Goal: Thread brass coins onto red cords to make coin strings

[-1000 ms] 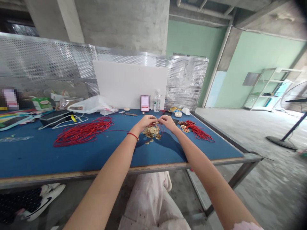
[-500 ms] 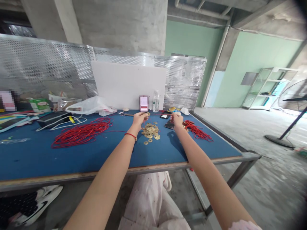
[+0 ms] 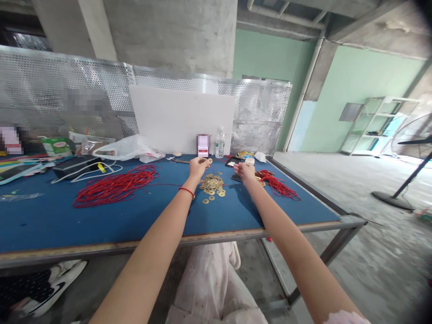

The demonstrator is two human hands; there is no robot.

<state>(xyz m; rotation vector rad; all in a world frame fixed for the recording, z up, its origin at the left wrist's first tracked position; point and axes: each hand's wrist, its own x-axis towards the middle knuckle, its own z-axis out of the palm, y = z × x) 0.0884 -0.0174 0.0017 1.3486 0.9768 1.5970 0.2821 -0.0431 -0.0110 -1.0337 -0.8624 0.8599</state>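
Note:
My left hand (image 3: 198,167), a red string bracelet (image 3: 186,192) on its wrist, pinches a brass coin (image 3: 210,161) above the table. A short length of red cord shows just below that coin. Beneath and between both hands lies a pile of brass coins (image 3: 212,182), with several loose ones at its near side. My right hand (image 3: 245,172) is raised to the right of the pile, fingers drawn together; what they hold, if anything, is too small to make out. Beside it rests a bundle of red cords (image 3: 278,185). A large loose coil of red cord (image 3: 114,186) lies to the left.
Behind the hands stand a lit phone (image 3: 203,146) and a clear water bottle (image 3: 220,143). A white plastic bag (image 3: 131,148) and a black box (image 3: 76,167) with white cable sit at the left. Another person's shoe (image 3: 64,285) shows under the blue table (image 3: 145,225).
My right hand has lowered slightly and shifted a little left, its fingers now pointing toward the pile. My left hand, with the coin, has moved slightly right.

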